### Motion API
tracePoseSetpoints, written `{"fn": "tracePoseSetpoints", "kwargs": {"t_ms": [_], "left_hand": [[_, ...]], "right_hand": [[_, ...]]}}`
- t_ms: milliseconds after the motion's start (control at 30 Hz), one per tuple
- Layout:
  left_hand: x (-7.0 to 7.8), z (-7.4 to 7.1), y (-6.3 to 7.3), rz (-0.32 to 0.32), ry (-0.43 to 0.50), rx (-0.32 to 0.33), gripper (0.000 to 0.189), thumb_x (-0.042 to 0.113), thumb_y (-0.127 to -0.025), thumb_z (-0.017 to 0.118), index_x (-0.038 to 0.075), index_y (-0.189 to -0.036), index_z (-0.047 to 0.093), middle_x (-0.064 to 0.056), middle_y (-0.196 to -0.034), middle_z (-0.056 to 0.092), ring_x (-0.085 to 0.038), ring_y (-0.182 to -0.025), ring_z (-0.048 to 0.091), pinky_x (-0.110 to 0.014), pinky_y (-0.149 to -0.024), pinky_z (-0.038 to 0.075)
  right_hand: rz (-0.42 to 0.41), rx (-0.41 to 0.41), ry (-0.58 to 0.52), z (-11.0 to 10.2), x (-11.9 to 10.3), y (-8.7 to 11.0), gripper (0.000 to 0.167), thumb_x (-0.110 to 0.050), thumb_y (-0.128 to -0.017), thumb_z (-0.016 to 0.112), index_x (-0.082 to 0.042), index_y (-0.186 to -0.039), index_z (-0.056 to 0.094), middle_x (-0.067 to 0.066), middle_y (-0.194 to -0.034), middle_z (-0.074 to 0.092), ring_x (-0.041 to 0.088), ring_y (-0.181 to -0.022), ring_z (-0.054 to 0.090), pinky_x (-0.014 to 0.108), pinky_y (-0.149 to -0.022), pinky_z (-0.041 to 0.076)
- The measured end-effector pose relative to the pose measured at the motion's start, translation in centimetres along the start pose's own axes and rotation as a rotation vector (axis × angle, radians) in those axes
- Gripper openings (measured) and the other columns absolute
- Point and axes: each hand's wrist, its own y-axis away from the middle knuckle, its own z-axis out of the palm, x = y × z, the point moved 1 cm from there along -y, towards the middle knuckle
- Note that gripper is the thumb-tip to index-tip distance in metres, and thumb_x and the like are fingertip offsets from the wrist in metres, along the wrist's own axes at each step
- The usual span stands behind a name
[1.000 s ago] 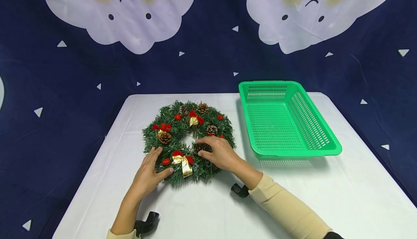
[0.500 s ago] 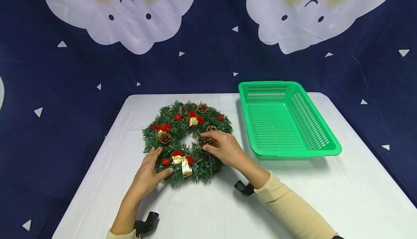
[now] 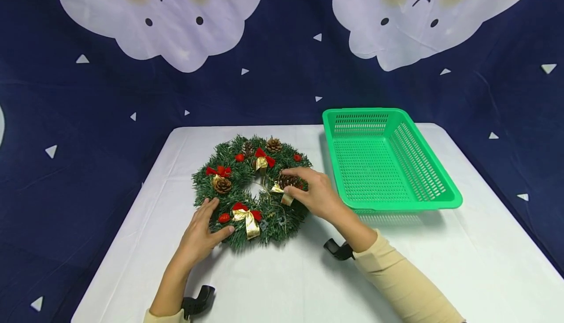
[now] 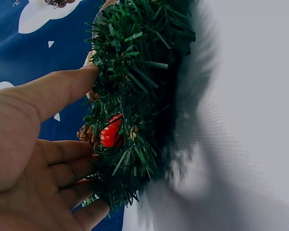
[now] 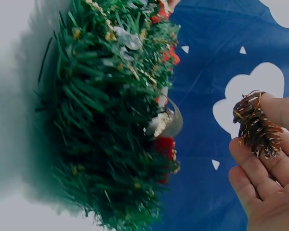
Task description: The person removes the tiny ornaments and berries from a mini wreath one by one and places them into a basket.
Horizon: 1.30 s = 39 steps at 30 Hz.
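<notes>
A green Christmas wreath [image 3: 273, 227] lies on the white table, trimmed with pine cones, red berries and red-and-gold bows. My left hand [image 3: 198, 240] rests on its front left part, fingers spread and thumb near the front gold bow [image 3: 248, 219]. In the left wrist view, its fingertips touch the greenery beside a red berry [image 4: 111, 131]. Over the wreath's right side, my right hand [image 3: 320, 195] pinches a brown pine cone [image 5: 257, 127] between thumb and fingers. Gold cord is looped round this cone, and the right wrist view shows it apart from the wreath.
A green plastic basket [image 3: 337, 181] with slotted sides stands at the right of the table [image 3: 282, 284]. Behind the table hangs a dark blue cloth [image 3: 282, 98] with clouds and small triangles.
My right hand has moved right and a little away from me with the pine cone, from the wreath's middle opening to its right side, uncovering a gold bow. My left hand stays put.
</notes>
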Motion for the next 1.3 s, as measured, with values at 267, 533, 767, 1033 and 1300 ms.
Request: {"fn": "tracePoseSetpoints", "kwargs": {"t_ms": [267,533,767,1033,1300], "left_hand": [[0.0,0.0,-0.1,-0.003,-0.003,0.001,0.085,0.034,-0.083,0.071,0.007,-0.149,0.026,-0.020,-0.157,0.016,-0.040,-0.146,0.010,-0.065,-0.111,0.018],[0.0,0.0,-0.1,0.000,-0.008,0.000,0.085,0.033,-0.082,0.071,0.006,-0.149,0.026,-0.020,-0.157,0.017,-0.041,-0.145,0.011,-0.066,-0.110,0.019],[0.0,-0.1,-0.1,-0.006,-0.007,-0.005,0.085,0.034,-0.083,0.071,0.007,-0.150,0.025,-0.020,-0.158,0.015,-0.043,-0.145,0.010,-0.066,-0.110,0.018],[-0.1,-0.1,-0.1,-0.001,-0.008,-0.003,0.085,0.035,-0.083,0.071,0.007,-0.150,0.025,-0.020,-0.158,0.015,-0.042,-0.145,0.011,-0.067,-0.110,0.019],[-0.2,0.0,0.0,-0.002,-0.003,0.000,0.086,0.035,-0.083,0.071,0.007,-0.150,0.025,-0.020,-0.158,0.015,-0.042,-0.145,0.011,-0.066,-0.110,0.019]], "right_hand": [[0.068,0.061,-0.045,-1.7,0.7,0.5,0.042,-0.021,-0.083,0.072,-0.014,-0.123,0.062,0.007,-0.123,0.066,0.027,-0.119,0.059,0.046,-0.099,0.047],[0.139,0.095,-0.078,-3.2,1.4,1.2,0.040,-0.023,-0.084,0.071,-0.019,-0.123,0.063,0.006,-0.124,0.066,0.026,-0.121,0.057,0.047,-0.102,0.044],[0.188,0.148,-0.085,-4.3,2.2,1.9,0.039,-0.025,-0.084,0.071,-0.020,-0.122,0.063,0.007,-0.122,0.066,0.027,-0.108,0.063,0.041,-0.086,0.049],[0.210,0.196,-0.059,-4.9,3.4,2.7,0.039,-0.025,-0.084,0.072,-0.018,-0.122,0.064,0.009,-0.123,0.066,0.030,-0.121,0.057,0.050,-0.099,0.044],[0.246,0.217,-0.031,-5.2,4.4,3.2,0.040,-0.024,-0.084,0.071,-0.018,-0.122,0.063,0.010,-0.125,0.064,0.031,-0.119,0.058,0.051,-0.096,0.046]]}}
